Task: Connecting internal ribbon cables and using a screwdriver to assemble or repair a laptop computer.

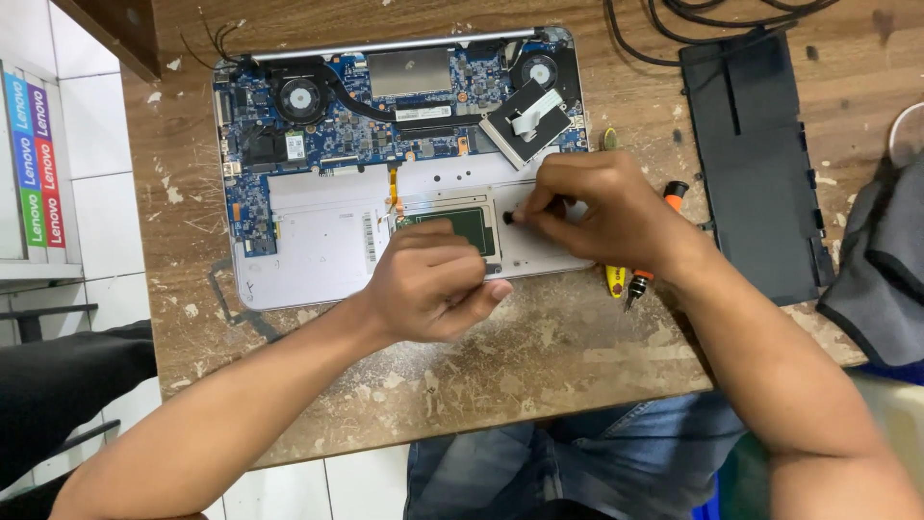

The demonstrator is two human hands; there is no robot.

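I see a worn wooden workbench [539, 356], scuffed and flecked with pale paint, with white tiled floor [96, 193] to its left and blue jeans [597, 462] below its near edge. On the bench lies an opened laptop [318, 250], back cover off, its blue motherboard [337, 135] and two fans along the far side, the pale palm-rest shell nearer me. To the right rests a flat black battery [760, 164], black cables [674, 29] beyond it, and a grey cloth [881, 270] at the right edge. My left hand [433, 284] is curled into a loose fist at the laptop's near edge, fingers clenched beside the green trackpad board [472, 226]; I cannot tell what it pinches. My right hand [602, 212] comes in from the right, fingertips grasping a small black screwdriver tip [508, 218] pressed onto the shell just right of the trackpad board. Orange-and-yellow-handled screwdrivers [635, 279] lie under that wrist.
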